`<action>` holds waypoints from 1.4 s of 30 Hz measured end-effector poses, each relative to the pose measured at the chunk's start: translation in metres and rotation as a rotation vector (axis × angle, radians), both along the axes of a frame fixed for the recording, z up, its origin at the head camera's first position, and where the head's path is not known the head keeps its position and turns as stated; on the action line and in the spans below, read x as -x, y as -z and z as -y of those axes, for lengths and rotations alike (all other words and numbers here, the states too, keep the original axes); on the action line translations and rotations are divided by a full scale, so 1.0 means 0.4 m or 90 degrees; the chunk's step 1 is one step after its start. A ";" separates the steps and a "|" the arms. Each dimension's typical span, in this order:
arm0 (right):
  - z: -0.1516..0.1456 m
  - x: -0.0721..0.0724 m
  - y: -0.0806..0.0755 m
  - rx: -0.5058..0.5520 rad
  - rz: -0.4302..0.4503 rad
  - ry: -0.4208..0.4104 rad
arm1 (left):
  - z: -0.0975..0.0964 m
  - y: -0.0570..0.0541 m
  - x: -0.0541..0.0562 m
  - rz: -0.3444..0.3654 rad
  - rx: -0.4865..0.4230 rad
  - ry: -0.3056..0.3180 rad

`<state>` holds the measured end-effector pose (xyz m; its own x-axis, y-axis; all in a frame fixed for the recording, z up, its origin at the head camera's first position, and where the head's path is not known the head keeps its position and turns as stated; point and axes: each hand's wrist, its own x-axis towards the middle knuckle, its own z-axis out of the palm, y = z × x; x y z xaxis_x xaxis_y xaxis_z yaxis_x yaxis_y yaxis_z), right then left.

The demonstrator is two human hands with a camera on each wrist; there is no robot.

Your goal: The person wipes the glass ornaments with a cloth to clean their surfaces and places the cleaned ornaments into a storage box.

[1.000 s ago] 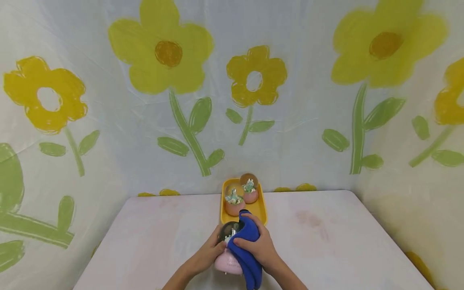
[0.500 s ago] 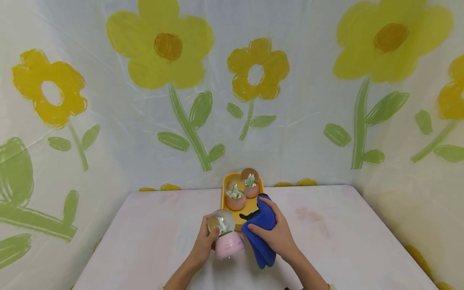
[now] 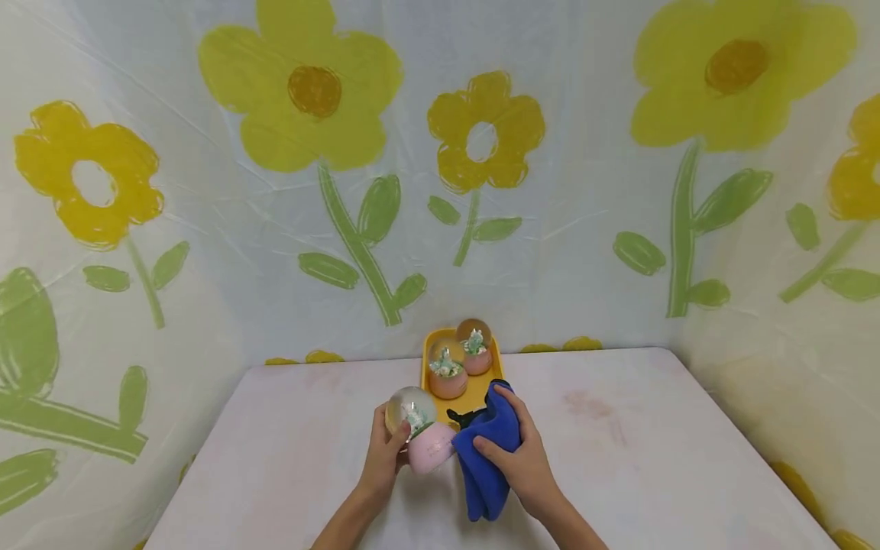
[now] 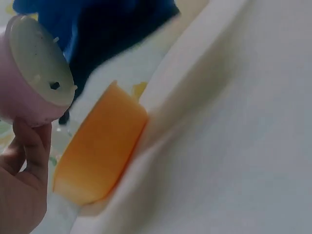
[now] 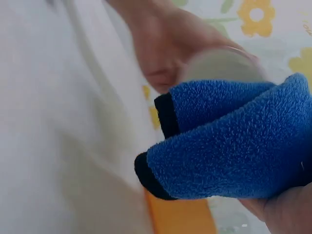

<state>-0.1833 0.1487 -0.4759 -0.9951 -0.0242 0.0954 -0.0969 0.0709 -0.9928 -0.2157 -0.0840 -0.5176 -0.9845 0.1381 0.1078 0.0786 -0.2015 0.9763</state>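
Observation:
My left hand [image 3: 382,451] grips a snow globe [image 3: 431,448] with a pink base and a clear dome, tilted with its dome toward the upper left. In the left wrist view the pale underside of the base [image 4: 41,63], with small pegs and a dark hole, faces the camera. A folded blue cloth [image 3: 486,458] with dark edging hangs from my right hand [image 3: 525,462], thumb on its near side. The cloth's left edge is right at the pink base. In the right wrist view the blue cloth [image 5: 229,141] partly covers the globe's base [image 5: 224,66].
Behind the hands a yellow tray [image 3: 470,397] holds two more snow globes, a nearer one [image 3: 448,382] and a farther one [image 3: 477,360]. It stands on a pale table [image 3: 605,428]. A flower-printed cloth wall [image 3: 571,252] rises at the back and sides.
The cloth came away from the dome as the hands parted. The globe has shifted left, and its base has swung up to the right. The cloth now sits by the base.

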 end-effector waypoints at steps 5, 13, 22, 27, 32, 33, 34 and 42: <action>0.033 -0.011 0.014 0.030 0.019 -0.017 | -0.011 -0.015 -0.002 0.047 -0.098 0.015; 0.065 -0.008 0.034 0.137 0.035 -0.106 | -0.035 -0.034 -0.027 0.068 -0.171 0.050; 0.051 0.010 0.035 0.097 0.059 -0.096 | -0.012 -0.045 -0.024 0.102 -0.035 0.098; 0.020 0.006 0.023 0.018 0.031 -0.097 | 0.028 -0.075 -0.040 0.107 0.087 0.148; 0.005 0.003 0.021 -0.001 0.001 -0.163 | 0.054 -0.080 -0.043 0.102 0.086 0.254; 0.004 0.004 0.023 -0.007 -0.006 -0.171 | 0.055 -0.078 -0.042 0.101 0.088 0.265; 0.003 0.004 0.025 -0.015 -0.011 -0.178 | 0.056 -0.076 -0.042 0.102 0.091 0.272; -0.005 0.014 0.030 -0.044 -0.026 -0.173 | 0.045 -0.062 -0.038 0.092 0.064 0.240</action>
